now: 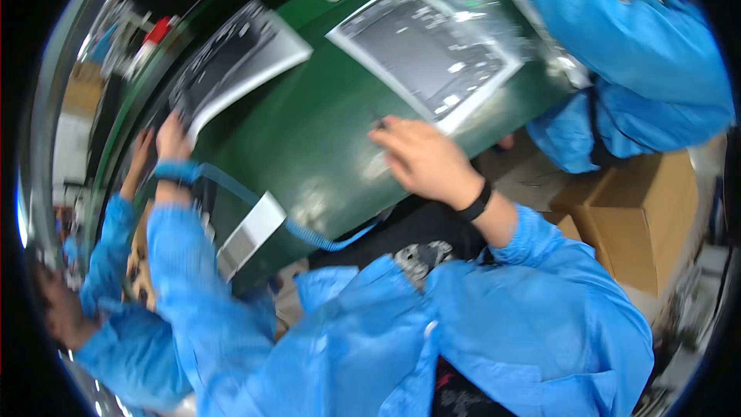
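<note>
My left hand (pixel 174 141), in a blue wristband with a coiled cord (pixel 312 239), is at the near corner of a white-edged sheet (pixel 247 81) bearing a dark panel pattern. Its fingers look closed beside something dark, blurred and partly hidden. Over the green table (pixel 316 139), my right hand (pixel 424 161) pinches a small dark thing (pixel 379 123), too blurred to name. Just beyond that hand lies a second sheet (pixel 421 50) with a grey panel pattern and small white patches, apart from the fingers.
Clear plastic packaging (pixel 478 11) lies by the second sheet's far right edge. A white and grey card (pixel 253 233) is near the table's front left. A co-worker's blue sleeve (pixel 602 38) is at right, another co-worker (pixel 116 324) at left. Cardboard boxes (pixel 637 216) stand at right.
</note>
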Available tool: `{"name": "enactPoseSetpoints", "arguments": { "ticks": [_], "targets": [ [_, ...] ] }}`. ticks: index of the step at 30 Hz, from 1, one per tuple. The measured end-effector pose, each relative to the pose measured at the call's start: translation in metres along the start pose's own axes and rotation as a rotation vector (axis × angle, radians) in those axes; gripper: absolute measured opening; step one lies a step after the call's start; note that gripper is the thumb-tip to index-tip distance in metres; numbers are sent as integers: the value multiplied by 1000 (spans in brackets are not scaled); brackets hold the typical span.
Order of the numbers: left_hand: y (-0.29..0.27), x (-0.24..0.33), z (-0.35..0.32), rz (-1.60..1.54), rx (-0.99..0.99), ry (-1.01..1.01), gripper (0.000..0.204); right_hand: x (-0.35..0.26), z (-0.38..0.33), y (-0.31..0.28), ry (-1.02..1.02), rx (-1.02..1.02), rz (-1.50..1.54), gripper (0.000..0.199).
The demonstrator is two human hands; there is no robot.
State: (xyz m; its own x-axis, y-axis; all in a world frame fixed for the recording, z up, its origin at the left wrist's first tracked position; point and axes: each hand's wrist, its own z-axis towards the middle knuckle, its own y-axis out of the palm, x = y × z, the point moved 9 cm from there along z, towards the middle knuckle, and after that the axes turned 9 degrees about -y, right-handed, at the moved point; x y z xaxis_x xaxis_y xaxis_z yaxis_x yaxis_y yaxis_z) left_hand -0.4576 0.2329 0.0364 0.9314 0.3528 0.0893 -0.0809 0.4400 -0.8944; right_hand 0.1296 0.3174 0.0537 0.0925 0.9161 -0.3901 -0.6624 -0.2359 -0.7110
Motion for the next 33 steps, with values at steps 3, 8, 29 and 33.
{"name": "enactPoseSetpoints", "arguments": {
  "ticks": [3,8,29,33],
  "targets": [
    [35,34,67,390,-96,64,37,2,1,6,33,-13,-104,39],
    [65,102,97,607,-545,-112,24,-3,4,2,137,-49,-90,38],
    [36,388,82,-415,-339,-321,57,-21,-22,-59,556,342,-459,47],
    [87,407,120,-172,-394,-100,65,0,-55,-47,535,311,-468,38]
  ]
}}
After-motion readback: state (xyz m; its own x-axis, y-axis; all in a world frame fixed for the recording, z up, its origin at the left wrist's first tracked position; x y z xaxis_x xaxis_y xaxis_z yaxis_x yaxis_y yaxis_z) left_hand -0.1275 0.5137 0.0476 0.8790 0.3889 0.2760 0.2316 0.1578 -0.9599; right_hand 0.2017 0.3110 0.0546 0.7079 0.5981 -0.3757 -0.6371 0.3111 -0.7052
